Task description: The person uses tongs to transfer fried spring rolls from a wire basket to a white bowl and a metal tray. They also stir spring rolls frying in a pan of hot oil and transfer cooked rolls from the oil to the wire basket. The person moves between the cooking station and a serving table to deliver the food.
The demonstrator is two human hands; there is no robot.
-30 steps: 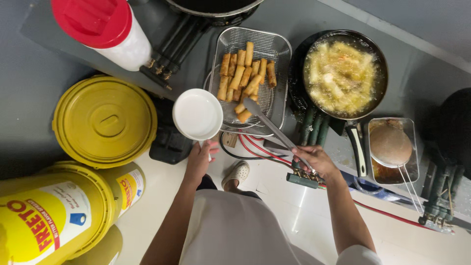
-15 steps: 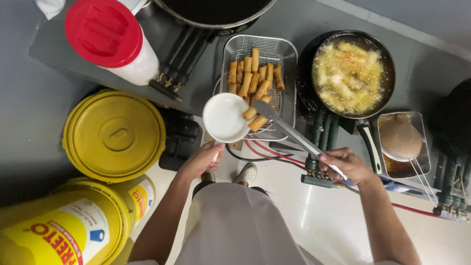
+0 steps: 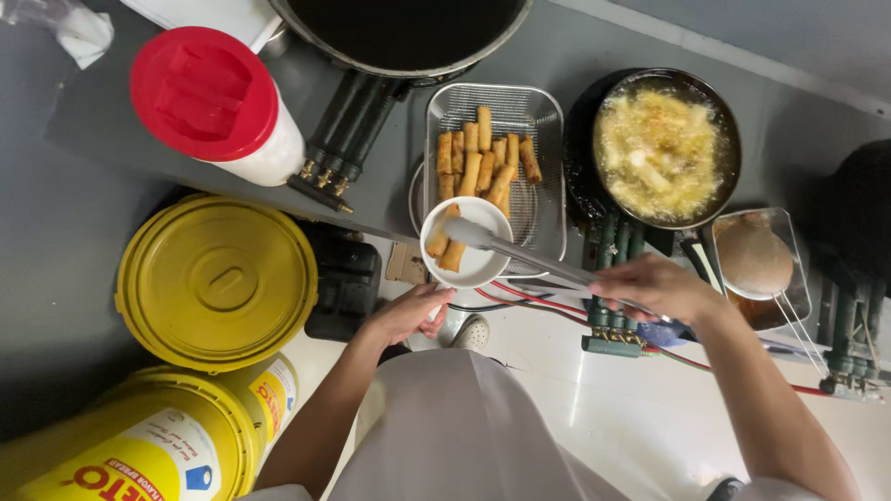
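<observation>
My left hand (image 3: 408, 314) holds a small white plate (image 3: 489, 263) by its near edge, just in front of a metal mesh tray (image 3: 548, 121). Two fried rolls (image 3: 444, 243) lie on the plate. My right hand (image 3: 657, 286) grips metal tongs (image 3: 520, 249) whose tips rest over the plate. Several more fried rolls (image 3: 483, 153) lie in the tray. To the right, a black pan (image 3: 733, 130) holds food frying in bubbling oil (image 3: 659, 153).
A large dark wok (image 3: 408, 32) sits at the top. A red-lidded white container (image 3: 209, 97) stands on the left. Yellow lidded buckets (image 3: 218, 278) are below it on the floor. A metal container with a skimmer (image 3: 756, 260) stands right of the pan. Red hoses (image 3: 557, 311) run along the counter front.
The plate has moved right, up to the tray's front edge. The tongs have put two rolls on it; before, it was empty.
</observation>
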